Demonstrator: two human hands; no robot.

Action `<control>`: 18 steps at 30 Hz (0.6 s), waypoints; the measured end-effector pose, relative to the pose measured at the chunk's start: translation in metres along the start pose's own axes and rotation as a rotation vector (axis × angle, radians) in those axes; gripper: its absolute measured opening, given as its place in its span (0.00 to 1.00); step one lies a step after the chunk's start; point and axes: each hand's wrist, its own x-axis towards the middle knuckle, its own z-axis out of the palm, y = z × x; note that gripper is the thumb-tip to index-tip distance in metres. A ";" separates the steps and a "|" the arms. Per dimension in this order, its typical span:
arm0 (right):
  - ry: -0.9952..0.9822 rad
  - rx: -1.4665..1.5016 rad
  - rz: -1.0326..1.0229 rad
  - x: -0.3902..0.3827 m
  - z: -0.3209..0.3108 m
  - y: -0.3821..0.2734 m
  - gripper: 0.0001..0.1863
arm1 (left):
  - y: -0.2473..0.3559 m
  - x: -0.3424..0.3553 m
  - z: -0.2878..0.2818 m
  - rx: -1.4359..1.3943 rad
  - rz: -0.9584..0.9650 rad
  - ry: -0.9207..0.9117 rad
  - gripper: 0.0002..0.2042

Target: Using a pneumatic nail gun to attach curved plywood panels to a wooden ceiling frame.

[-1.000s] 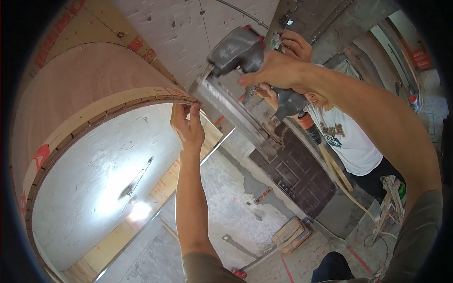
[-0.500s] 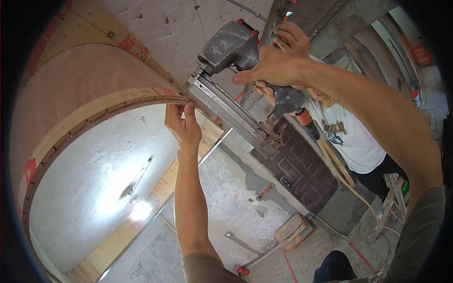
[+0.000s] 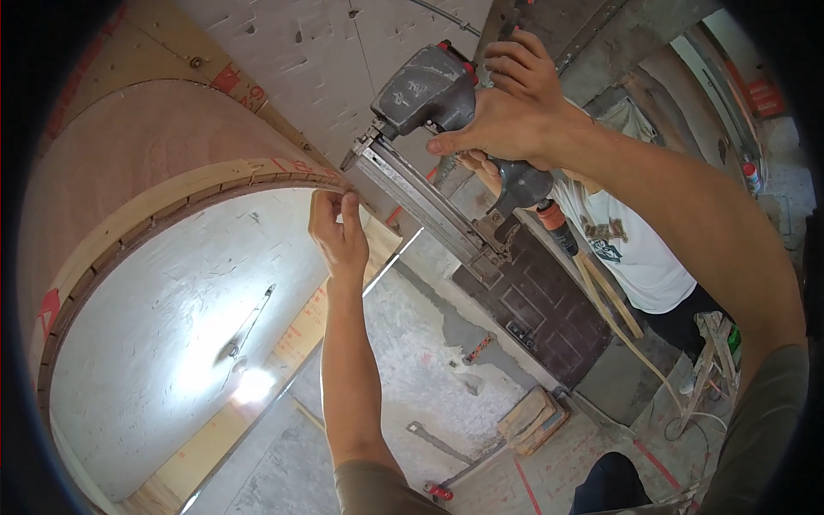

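A dark grey nail gun with a long silver magazine is in my right hand. That hand is wrapped round the handle, and its thumb lies along the near side. The gun's nose is close to the end of a curved wooden rim; whether it touches cannot be told. Just below and right of the nose, my left hand pinches the rim's lower edge between thumb and fingers. The rim is layered, with evenly spaced cuts along it, and borders a curved plywood panel.
Beyond my right forearm stands a person in a white shirt. An orange-and-black hose fitting hangs from the gun. A dark panelled door, stacked boards and a wooden trestle are lower right. A bright lamp shines lower left.
The nail gun has shifted slightly right along the rim, uncovering more red marking there. My left hand has slid a little right too, still pinching the edge.
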 end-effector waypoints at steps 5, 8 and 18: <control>-0.051 -0.008 0.001 -0.005 0.004 -0.012 0.44 | 0.013 0.007 0.002 0.121 -0.004 0.034 0.14; -0.562 0.481 0.562 0.004 -0.029 -0.076 0.32 | 0.011 0.004 0.002 0.154 0.019 0.040 0.16; -0.432 0.568 0.542 -0.007 -0.011 -0.064 0.27 | 0.002 0.003 0.002 0.188 0.054 -0.001 0.11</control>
